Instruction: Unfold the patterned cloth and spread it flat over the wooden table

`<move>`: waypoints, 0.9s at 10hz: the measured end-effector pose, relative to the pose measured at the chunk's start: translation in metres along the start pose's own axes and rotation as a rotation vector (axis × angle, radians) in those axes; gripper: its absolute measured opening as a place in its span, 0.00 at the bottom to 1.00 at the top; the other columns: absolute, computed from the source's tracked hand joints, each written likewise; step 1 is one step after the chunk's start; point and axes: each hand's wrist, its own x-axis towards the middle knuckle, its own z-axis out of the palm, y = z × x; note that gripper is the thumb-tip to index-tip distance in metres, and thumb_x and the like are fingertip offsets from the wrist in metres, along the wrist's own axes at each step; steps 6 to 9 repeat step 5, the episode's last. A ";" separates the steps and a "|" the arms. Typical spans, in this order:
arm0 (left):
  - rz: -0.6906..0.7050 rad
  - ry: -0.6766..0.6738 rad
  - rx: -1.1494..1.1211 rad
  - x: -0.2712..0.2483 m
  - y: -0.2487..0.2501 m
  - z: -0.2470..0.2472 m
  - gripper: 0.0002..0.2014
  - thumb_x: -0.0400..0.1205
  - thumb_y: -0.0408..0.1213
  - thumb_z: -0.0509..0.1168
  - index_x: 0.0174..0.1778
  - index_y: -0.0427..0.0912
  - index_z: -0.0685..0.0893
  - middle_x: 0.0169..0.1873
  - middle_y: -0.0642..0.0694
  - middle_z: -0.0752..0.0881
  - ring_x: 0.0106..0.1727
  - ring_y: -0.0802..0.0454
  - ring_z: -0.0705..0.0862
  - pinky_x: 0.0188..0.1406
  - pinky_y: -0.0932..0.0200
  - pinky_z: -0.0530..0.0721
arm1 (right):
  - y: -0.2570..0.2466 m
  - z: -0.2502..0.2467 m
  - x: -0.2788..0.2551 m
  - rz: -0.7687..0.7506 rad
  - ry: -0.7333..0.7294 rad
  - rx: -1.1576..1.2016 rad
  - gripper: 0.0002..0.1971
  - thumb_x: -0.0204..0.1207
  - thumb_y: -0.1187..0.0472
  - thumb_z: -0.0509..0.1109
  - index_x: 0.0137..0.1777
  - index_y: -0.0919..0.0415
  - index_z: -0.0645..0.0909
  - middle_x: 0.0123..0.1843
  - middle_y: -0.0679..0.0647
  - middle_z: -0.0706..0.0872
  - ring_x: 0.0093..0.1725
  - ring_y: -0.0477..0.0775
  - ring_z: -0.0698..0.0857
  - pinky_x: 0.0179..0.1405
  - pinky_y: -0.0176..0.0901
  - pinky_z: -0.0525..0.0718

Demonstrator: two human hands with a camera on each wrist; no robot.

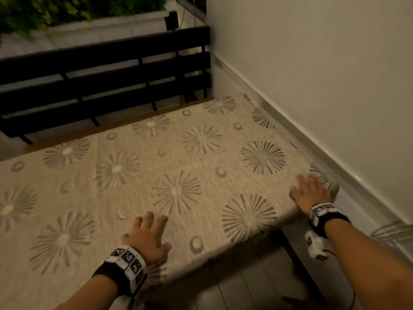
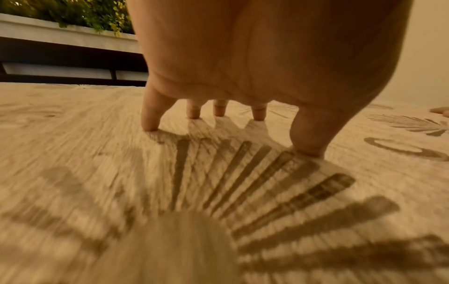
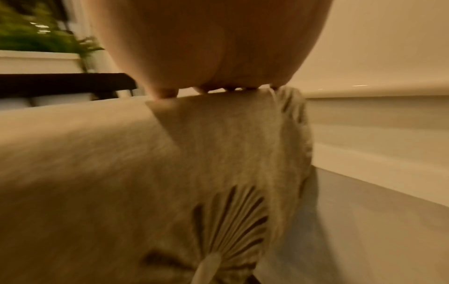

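A beige patterned cloth (image 1: 138, 180) with grey sunburst and ring motifs lies spread over the wooden table, whose bare edge (image 1: 73, 136) shows as a strip along the far side. My left hand (image 1: 148, 236) rests on the cloth near the front edge, fingers spread and fingertips (image 2: 150, 124) touching the fabric (image 2: 97, 173). My right hand (image 1: 310, 191) lies flat with spread fingers on the cloth's near right corner, next to the wall. In the right wrist view that hand (image 3: 213, 57) presses the corner where the cloth (image 3: 170, 173) drapes over the edge.
A dark slatted railing (image 1: 100, 70) runs behind the table, with green plants (image 1: 55, 10) beyond it. A pale wall (image 1: 324, 63) with a skirting ledge stands tight along the table's right side. Grey floor tiles (image 1: 245, 283) lie below the front edge.
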 end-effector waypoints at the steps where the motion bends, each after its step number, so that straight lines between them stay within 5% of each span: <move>1: -0.019 -0.057 -0.010 0.006 0.008 -0.007 0.44 0.70 0.66 0.61 0.80 0.61 0.48 0.83 0.41 0.47 0.81 0.31 0.51 0.74 0.31 0.66 | 0.031 -0.013 0.011 0.137 -0.002 0.154 0.33 0.84 0.41 0.49 0.85 0.50 0.44 0.87 0.58 0.42 0.85 0.64 0.45 0.83 0.59 0.47; 2: -0.070 -0.081 0.043 0.002 0.028 -0.027 0.41 0.69 0.61 0.63 0.78 0.58 0.56 0.79 0.44 0.59 0.77 0.34 0.61 0.72 0.33 0.68 | 0.048 -0.026 0.008 0.237 -0.027 0.298 0.31 0.85 0.46 0.51 0.84 0.54 0.50 0.84 0.66 0.57 0.80 0.70 0.61 0.80 0.58 0.62; 3: 0.059 0.056 0.149 0.001 0.075 -0.052 0.31 0.76 0.56 0.58 0.77 0.55 0.62 0.76 0.46 0.67 0.76 0.39 0.66 0.72 0.37 0.69 | 0.044 -0.039 -0.014 0.177 0.096 0.403 0.29 0.84 0.52 0.55 0.82 0.59 0.57 0.82 0.68 0.61 0.78 0.71 0.65 0.77 0.59 0.66; 4: 0.324 0.161 0.068 0.007 0.138 -0.072 0.29 0.81 0.56 0.54 0.79 0.51 0.63 0.77 0.46 0.68 0.77 0.44 0.67 0.73 0.45 0.70 | 0.031 -0.048 -0.074 0.029 0.224 0.536 0.27 0.83 0.57 0.61 0.81 0.59 0.63 0.85 0.60 0.56 0.83 0.61 0.60 0.82 0.51 0.59; 5: 0.556 0.062 -0.016 0.011 0.187 -0.073 0.35 0.75 0.65 0.43 0.75 0.52 0.69 0.72 0.48 0.75 0.71 0.48 0.75 0.69 0.55 0.73 | 0.039 -0.057 -0.157 -0.079 0.492 0.700 0.17 0.79 0.61 0.69 0.67 0.59 0.81 0.79 0.56 0.71 0.79 0.51 0.69 0.75 0.27 0.57; 9: 0.556 0.062 -0.016 0.011 0.187 -0.073 0.35 0.75 0.65 0.43 0.75 0.52 0.69 0.72 0.48 0.75 0.71 0.48 0.75 0.69 0.55 0.73 | 0.039 -0.057 -0.157 -0.079 0.492 0.700 0.17 0.79 0.61 0.69 0.67 0.59 0.81 0.79 0.56 0.71 0.79 0.51 0.69 0.75 0.27 0.57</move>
